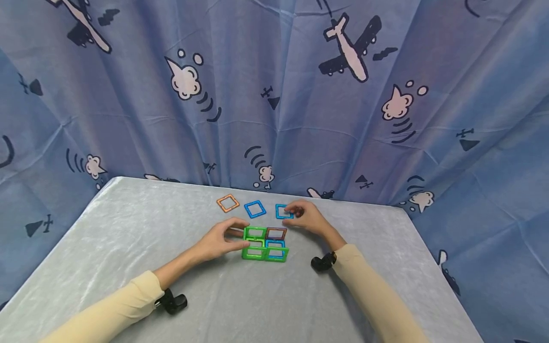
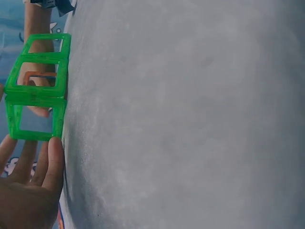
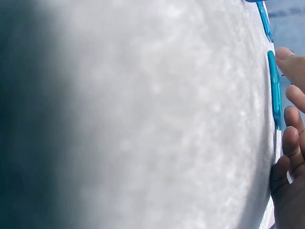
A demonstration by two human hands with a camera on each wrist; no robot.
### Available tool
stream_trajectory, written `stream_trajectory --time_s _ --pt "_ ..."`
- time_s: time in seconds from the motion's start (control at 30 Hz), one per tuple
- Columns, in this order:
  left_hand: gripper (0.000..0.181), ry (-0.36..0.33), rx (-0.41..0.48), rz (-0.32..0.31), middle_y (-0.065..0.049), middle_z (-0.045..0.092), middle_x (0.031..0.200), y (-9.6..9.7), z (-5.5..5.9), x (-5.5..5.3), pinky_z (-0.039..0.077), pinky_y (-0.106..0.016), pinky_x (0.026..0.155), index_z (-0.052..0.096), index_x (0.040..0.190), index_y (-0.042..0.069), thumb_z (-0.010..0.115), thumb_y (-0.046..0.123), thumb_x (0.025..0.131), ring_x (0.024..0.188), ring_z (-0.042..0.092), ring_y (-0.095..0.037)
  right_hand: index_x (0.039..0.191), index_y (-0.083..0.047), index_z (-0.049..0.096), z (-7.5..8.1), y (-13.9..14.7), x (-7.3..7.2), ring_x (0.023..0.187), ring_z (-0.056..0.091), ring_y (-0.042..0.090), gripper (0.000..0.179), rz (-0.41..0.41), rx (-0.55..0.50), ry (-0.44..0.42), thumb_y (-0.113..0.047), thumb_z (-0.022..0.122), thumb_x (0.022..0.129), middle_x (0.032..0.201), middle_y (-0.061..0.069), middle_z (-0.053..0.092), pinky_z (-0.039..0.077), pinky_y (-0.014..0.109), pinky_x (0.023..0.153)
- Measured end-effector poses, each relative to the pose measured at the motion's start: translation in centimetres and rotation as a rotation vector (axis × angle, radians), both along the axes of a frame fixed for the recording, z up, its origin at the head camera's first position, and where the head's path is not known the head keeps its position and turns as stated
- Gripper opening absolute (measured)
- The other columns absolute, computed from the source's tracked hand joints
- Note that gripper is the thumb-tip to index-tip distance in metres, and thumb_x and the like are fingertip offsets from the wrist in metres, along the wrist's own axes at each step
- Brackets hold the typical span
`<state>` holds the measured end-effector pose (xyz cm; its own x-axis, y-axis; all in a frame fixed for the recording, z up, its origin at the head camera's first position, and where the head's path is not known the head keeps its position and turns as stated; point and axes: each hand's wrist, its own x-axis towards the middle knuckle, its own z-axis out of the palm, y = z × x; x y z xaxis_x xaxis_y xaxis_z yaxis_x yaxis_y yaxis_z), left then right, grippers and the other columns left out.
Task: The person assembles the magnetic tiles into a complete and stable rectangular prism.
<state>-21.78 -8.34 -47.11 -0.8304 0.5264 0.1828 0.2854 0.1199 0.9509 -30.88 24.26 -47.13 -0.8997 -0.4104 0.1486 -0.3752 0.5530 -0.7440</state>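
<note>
A small structure of square magnetic tiles stands on the table. Green tiles form its left and front, an orange-brown tile its far right, and a blue tile lies low inside. My left hand holds the structure from its left side, thumb at the near corner and fingers at the far one. In the left wrist view the fingertips meet the green edge. My right hand is over a flat light blue tile, its thumb and index finger spread around the tile's right part; firm contact is unclear.
A blue tile and an orange tile lie flat behind the structure, left of the light blue one. A grey cloth covers the table. Beyond its far edge hangs a blue curtain printed with planes.
</note>
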Motion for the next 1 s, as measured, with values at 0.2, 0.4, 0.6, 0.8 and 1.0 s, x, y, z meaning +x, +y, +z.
stream_trajectory --time_s 0.2,0.4,0.6,0.8,1.0 --pt "0.05 0.001 0.005 -0.009 -0.022 0.057 0.133 -0.15 0.07 -0.17 0.055 -0.035 0.089 0.055 0.136 -0.006 0.076 0.009 0.093 0.118 0.06 -0.039 0.109 0.002 0.075 0.67 -0.34 0.37 0.082 0.057 0.027 0.034 0.007 -0.029 0.012 -0.008 0.089 0.079 0.097 0.015 0.066 0.047 0.031 0.074" --pt "0.049 -0.003 0.008 -0.012 -0.021 0.057 0.133 -0.12 0.17 -0.22 0.055 -0.033 0.09 0.055 0.135 -0.005 0.076 0.008 0.093 0.118 0.06 -0.039 0.106 0.001 0.076 0.39 -0.46 0.13 0.08 0.055 0.023 0.031 0.024 -0.003 0.025 -0.008 0.089 0.079 0.093 0.011 0.066 0.046 0.032 0.073" --pt "0.049 -0.003 0.002 -0.011 -0.021 0.057 0.133 -0.04 0.16 -0.19 0.055 -0.037 0.09 0.056 0.135 -0.005 0.077 0.008 0.093 0.118 0.06 -0.039 0.096 -0.002 0.078 0.08 -0.53 0.16 0.076 0.052 0.02 0.019 0.024 0.041 0.056 -0.006 0.088 0.08 0.086 0.006 0.063 0.043 0.03 0.069" --pt "0.047 -0.003 -0.004 -0.011 -0.023 0.057 0.132 -0.07 0.11 -0.15 0.055 -0.038 0.09 0.057 0.134 -0.004 0.077 0.009 0.093 0.117 0.061 -0.039 0.089 -0.004 0.079 0.06 -0.51 0.21 0.073 0.05 0.017 0.008 0.039 0.054 0.09 -0.004 0.085 0.083 0.081 0.001 0.061 0.042 0.029 0.065" --pt "0.047 0.0 -0.005 -0.014 -0.023 0.057 0.132 -0.03 0.09 -0.18 0.056 -0.034 0.088 0.058 0.133 -0.003 0.077 0.01 0.093 0.116 0.061 -0.039 0.089 -0.003 0.079 0.51 -0.4 0.49 0.073 0.05 0.017 0.006 0.042 0.063 0.085 -0.005 0.083 0.085 0.082 0.001 0.06 0.041 0.028 0.064"
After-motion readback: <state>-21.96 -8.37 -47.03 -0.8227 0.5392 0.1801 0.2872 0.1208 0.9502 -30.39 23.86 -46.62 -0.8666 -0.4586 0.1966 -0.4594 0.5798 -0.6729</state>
